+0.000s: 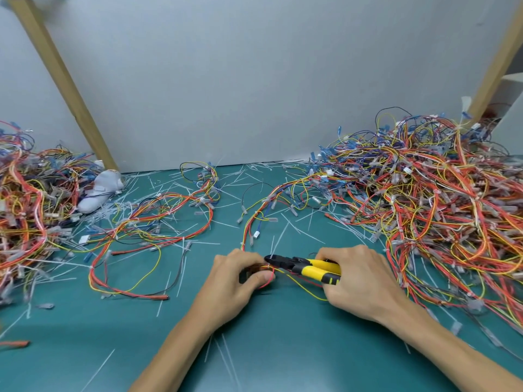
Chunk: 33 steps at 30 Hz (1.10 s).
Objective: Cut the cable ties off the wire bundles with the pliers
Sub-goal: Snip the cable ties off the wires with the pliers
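Observation:
My left hand [239, 274] pinches a thin bundle of red and yellow wires [249, 224] low over the green mat. The bundle trails away from my hand toward the back right. My right hand [359, 278] grips the yellow-and-black handles of the pliers [304, 265]. The black jaws point left and meet the bundle right beside my left thumb. A cable tie at the jaws is too small to make out.
A big heap of tied wire bundles [433, 199] fills the right side. Another heap [31, 205] lies at the left, with a white cloth [99, 190] beside it. A loose harness [158, 222] and several cut white ties [223, 357] litter the green mat [85, 335]. A grey wall stands behind.

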{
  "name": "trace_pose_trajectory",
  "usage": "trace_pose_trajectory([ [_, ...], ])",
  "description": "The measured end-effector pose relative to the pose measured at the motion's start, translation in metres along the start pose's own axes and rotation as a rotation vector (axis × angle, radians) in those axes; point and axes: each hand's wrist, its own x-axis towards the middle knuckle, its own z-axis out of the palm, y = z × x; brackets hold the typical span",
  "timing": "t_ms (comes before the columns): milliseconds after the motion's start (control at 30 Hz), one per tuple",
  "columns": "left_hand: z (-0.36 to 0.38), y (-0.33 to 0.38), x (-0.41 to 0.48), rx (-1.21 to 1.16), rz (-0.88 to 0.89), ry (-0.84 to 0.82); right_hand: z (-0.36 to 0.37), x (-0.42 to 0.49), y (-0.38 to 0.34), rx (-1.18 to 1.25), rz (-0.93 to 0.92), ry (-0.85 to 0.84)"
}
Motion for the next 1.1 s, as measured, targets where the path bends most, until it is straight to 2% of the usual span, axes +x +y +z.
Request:
trace_pose_trajectory([
  [133,0.002,-0.002,0.003,0.0,0.017,0.052,-0.011,0.004,-0.002,-0.031,0.02,-0.159],
  [267,0.003,0.001,0.001,0.283,0.203,0.117,-0.023,0.008,-0.004,0.011,0.061,-0.368],
  [367,0.004,0.003,-0.001,0.45,0.299,0.173,-0.033,0.012,-0.006,0.203,0.12,-0.547],
  [467,0.007,0.006,-0.003,0.467,0.305,0.165,-0.037,0.017,-0.003,0.418,0.193,-0.666],
  [533,0.008,0.007,-0.003,0.336,0.246,0.128,-0.035,0.017,0.001,0.397,0.171,-0.626],
  [633,0.006,0.007,0.0,0.135,0.217,0.028,-0.028,0.015,0.011,0.158,0.037,-0.444],
  [767,0.005,0.005,0.005,-0.002,0.134,-0.034,-0.024,0.012,0.017,0.109,-0.005,-0.355],
  [933,0.01,0.002,0.007,0.032,0.095,-0.105,-0.014,0.004,0.022,0.034,-0.015,-0.154],
  [1100,0.015,0.006,0.016,0.071,0.126,-0.07,-0.006,0.003,0.028,-0.048,-0.082,0.003],
])
